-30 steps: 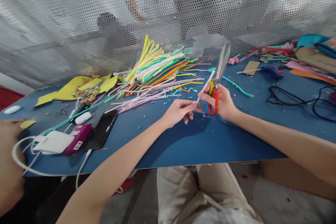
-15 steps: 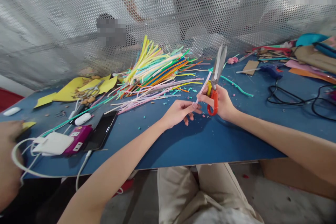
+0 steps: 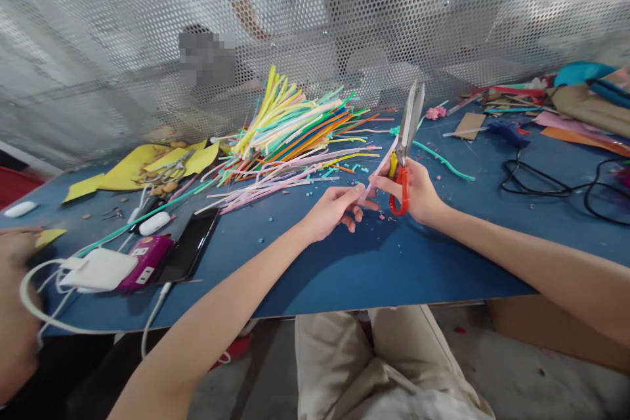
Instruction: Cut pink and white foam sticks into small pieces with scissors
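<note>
My right hand (image 3: 416, 191) is closed round the scissors (image 3: 402, 189), which have red and yellow handles and point away from me with the blades nearly together. Its thumb and finger also touch a pale pink pipe cleaner (image 3: 384, 163) that slants up beside the blades. The lower end of that strip is pinched in my left hand (image 3: 335, 211), the other fingers loosely curled below. Just beyond the hands lies a teal pipe cleaner (image 3: 443, 161) with a curled end. Small teal and pink clippings are scattered round the hands.
A large heap of coloured pipe cleaners (image 3: 300, 125) lies at the back, against a perforated metal screen (image 3: 295, 6). A phone (image 3: 189, 246), a purple power strip (image 3: 146, 264) and cables are on the left, near another person's arm (image 3: 17, 302). A glue gun (image 3: 509, 132) with black cord lies right.
My left fingertips have shifted slightly along the pink pipe cleaner, and the small pink bunch at its lower end no longer shows. My right hand and the scissors have hardly moved.
</note>
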`<state>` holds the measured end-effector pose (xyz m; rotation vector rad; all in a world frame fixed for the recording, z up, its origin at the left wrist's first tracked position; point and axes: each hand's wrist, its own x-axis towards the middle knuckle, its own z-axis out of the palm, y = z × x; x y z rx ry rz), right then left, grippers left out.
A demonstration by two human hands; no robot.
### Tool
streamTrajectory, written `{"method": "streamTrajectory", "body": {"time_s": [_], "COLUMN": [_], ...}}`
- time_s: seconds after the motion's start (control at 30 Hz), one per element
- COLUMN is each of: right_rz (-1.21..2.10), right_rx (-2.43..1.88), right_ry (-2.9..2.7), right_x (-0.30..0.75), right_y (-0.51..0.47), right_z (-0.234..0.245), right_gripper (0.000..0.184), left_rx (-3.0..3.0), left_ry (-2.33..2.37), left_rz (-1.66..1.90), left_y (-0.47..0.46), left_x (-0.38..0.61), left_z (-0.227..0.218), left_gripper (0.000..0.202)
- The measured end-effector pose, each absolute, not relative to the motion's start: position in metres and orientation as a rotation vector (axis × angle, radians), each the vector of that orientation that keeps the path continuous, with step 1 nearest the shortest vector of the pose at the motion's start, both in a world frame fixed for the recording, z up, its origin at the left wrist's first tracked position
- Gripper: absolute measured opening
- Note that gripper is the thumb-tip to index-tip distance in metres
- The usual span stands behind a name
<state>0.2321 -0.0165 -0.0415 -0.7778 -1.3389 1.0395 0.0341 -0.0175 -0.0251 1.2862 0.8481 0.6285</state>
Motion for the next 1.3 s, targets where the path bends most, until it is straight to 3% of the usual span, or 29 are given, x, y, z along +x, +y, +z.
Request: {"method": "streamTrajectory", "body": {"time_s": [0.6,1.0,1.3], "right_rz": [1.019,1.1,1.171], "right_rx": [-0.777,-0.773,-0.717], "right_ry": [-1.351,-1.414,-1.434], "right_x": [0.2329,0.2315,0.2307], "right_y": [-0.0136,-0.0182,-0.0188], "right_z": [-0.0447,-0.0403,-0.0406], "right_gripper": [0.035,0.043,0.044], "left_rx": [1.416,1.459,1.499], "left_ry": [0.87,0.875,0.896], "left_rz": [0.704,0.898,0.919], "left_y": [-0.0169,-0.0157,-0.0174], "left_x": [0.0359,0.0358,0.037], "left_z": [-0.0278,-0.0306,-0.029], "left_gripper": [0.05,0.042,0.048]}}
